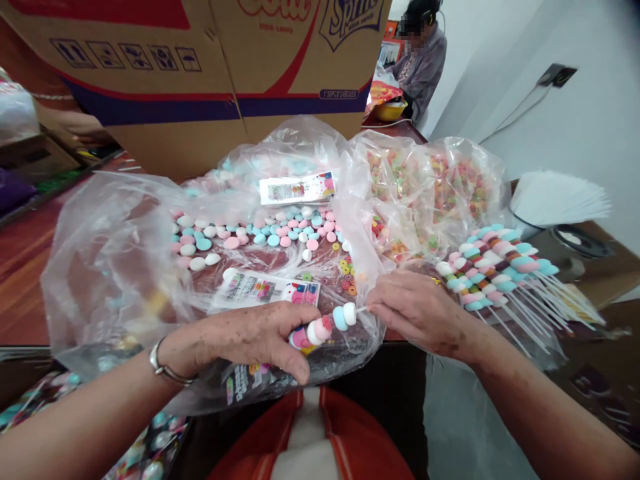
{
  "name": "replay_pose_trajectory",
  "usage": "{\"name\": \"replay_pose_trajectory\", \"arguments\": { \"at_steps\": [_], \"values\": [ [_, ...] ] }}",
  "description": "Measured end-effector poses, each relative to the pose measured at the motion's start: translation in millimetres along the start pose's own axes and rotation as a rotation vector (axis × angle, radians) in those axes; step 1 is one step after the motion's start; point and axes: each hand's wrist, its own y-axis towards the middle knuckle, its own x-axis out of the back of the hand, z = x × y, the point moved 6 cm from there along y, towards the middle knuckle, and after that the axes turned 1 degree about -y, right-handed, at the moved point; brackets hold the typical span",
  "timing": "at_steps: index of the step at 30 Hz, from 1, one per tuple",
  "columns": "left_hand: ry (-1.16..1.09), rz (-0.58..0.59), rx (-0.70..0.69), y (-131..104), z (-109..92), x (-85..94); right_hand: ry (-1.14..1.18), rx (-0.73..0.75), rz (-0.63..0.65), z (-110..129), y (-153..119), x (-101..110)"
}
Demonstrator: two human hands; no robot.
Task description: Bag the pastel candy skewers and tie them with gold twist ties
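Observation:
A candy skewer (345, 316) with white, blue, pink and red pieces lies slantwise between my two hands. My right hand (413, 310) is closed, its fingertips pinching the thin white stick at the skewer's right end. Near the skewer's left end is my left hand (270, 331), thumb and fingers apart around a small printed wrapper (300, 339); whether it grips the wrapper or the candies is unclear. Printed wrappers (265, 291) lie behind my left hand. Loose pink, blue and white candies (285, 233) are spread on clear plastic beyond, with small yellow and pink rings (346, 268) nearby.
Finished-looking skewers (495, 263) are piled at the right beside white paper sticks or sheets (557, 198). Plastic bags of gummy candies (430, 183) stand behind. A large cardboard box (235, 73) blocks the back. A person (423, 57) sits at the far right back.

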Motion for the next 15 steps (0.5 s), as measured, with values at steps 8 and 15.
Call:
{"name": "replay_pose_trajectory", "arguments": {
  "at_steps": [8, 15],
  "values": [
    [0.11, 0.0, 0.077, -4.4, 6.9, -8.8, 0.049, 0.081, 0.019, 25.8, -2.4, -13.5],
    [0.324, -0.102, -0.138, -1.4, -18.6, -16.4, 0.268, -0.259, 0.16, 25.5, 0.2, -43.9]
  ]
}}
